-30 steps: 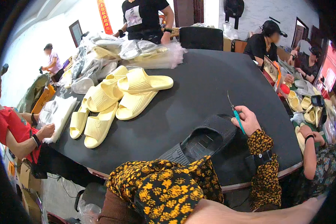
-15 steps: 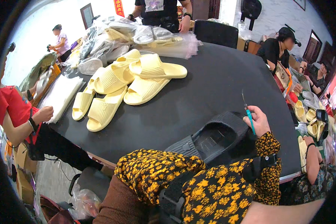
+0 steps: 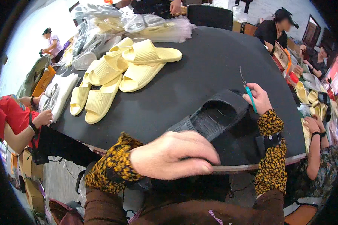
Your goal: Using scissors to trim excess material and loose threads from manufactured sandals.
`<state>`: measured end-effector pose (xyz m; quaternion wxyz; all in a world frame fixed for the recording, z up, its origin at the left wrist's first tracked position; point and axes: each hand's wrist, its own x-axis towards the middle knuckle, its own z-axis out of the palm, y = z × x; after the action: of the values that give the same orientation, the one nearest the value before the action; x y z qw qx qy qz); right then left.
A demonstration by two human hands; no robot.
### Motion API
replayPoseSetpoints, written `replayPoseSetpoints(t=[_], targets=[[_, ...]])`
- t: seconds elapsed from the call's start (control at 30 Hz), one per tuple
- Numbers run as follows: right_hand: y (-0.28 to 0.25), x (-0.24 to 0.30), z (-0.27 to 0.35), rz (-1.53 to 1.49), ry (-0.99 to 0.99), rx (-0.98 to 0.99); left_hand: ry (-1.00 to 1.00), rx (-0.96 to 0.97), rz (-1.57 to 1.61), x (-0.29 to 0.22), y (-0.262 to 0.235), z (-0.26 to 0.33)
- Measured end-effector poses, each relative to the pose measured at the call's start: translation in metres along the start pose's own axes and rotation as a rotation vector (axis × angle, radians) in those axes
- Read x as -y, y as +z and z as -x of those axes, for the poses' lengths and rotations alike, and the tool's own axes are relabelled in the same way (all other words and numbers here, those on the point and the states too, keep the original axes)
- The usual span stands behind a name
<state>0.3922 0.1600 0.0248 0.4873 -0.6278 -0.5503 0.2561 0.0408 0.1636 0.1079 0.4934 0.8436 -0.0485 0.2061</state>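
My right hand [image 3: 260,97] is closed round small teal-handled scissors [image 3: 249,98], whose slim metal blades point up and away from me. Just left of that hand, a black slipper [image 3: 229,109] lies on the dark table. Ribbed black material [image 3: 182,125] shows at its left end, partly covered by my left hand; whether it belongs to a second slipper I cannot tell. My left hand [image 3: 174,153] hovers over the near table edge, fingers stretched to the right and thumb apart, with nothing visible in it. Several pale yellow slippers [image 3: 105,88] lie further left.
Bagged slippers [image 3: 146,24] are heaped at the table's far end. At the left, a person in red [image 3: 17,118] handles clear bags [image 3: 58,92]. More people sit along the right, by yellow slippers [image 3: 313,97]. A black chair [image 3: 210,18] stands beyond the far edge.
My left arm, which crossed low over the front, has drawn back left, and its hand now shows by the black slipper. The right hand keeps the scissors. The view has tilted down.
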Motion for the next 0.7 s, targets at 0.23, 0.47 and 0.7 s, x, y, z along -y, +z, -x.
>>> replayPoseSetpoints(t=[0.23,0.47,0.7], targets=[[0.003,-0.003,-0.003,0.046,0.001,-0.006,-0.035,-0.036,-0.082,-0.006,0.009,0.055],[-0.013,-0.007,-0.004,0.027,0.003,-0.020,0.450,0.366,0.436,-0.046,0.037,0.026],[0.015,0.012,-0.005,0.277,-0.138,-0.051,0.773,0.267,0.582,-0.081,0.066,0.010]])
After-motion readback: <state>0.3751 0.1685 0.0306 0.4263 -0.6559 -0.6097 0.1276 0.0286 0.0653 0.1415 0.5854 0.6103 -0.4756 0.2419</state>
